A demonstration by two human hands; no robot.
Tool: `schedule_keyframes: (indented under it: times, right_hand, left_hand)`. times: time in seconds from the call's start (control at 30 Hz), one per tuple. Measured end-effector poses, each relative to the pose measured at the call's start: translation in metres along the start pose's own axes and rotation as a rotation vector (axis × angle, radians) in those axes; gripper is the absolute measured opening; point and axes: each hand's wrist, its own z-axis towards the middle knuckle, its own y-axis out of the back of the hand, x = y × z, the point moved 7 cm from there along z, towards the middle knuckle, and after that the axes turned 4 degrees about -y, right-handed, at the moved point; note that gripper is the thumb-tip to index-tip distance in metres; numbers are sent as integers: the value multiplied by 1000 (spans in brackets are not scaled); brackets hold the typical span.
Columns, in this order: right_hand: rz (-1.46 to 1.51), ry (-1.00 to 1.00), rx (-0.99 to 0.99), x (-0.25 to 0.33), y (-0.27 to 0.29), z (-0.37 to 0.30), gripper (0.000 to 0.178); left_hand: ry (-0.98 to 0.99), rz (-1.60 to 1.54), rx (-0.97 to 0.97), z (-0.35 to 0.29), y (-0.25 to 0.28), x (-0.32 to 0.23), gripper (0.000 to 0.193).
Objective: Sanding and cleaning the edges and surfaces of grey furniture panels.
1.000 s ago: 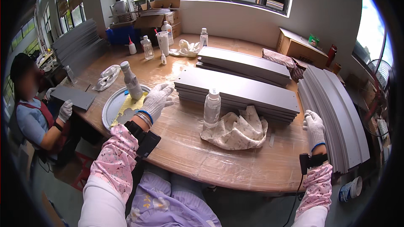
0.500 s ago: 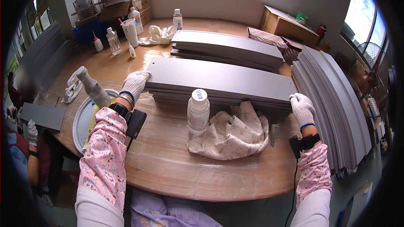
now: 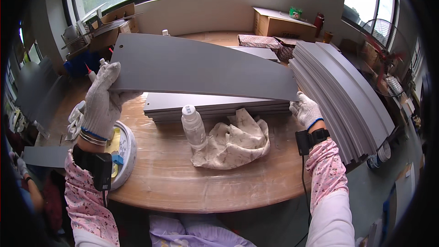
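While grey panel [image 3: 201, 66] hangs tilted above stack of panels [image 3: 215, 106], left hand [image 3: 101, 103] grips its left end, right hand [image 3: 305, 110] pinches right corner. Best keep both ends level; clear plastic bottle [image 3: 193, 127], crumpled cloth [image 3: 233, 142] just below; wooden table [image 3: 183, 178] crowded.

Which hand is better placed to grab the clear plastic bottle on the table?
Probably the left hand: the clear plastic bottle stands nearer its side. Both hands hold the lifted flat grey board; the right hand lies beyond the crumpled beige cloth.
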Motion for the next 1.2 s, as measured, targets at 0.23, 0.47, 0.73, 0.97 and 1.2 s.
schedule_keyframes:
  times: [0.23,0.47,0.73,0.97,1.2]
  right_hand:
    - [76,-66,-58,5,75,-105,8]
    - [-564,-301,-145,-36,177,-196,24]
    - [-1450,668,333,-31,-74,-241,72]
    - [-2018,273,308,-127,-129,-118,91]
    - [-607,-6,425,-69,-73,-134,34]
  left_hand:
    - [24,65,-64,-150,-12,-44,33]
    - [528,-178,-243,-291,84,76,42]
    - [599,-421,-576,-353,123,154,24]
    - [546,-656,-499,-361,106,163,25]
    - [490,-827,-386,-367,118,174,42]
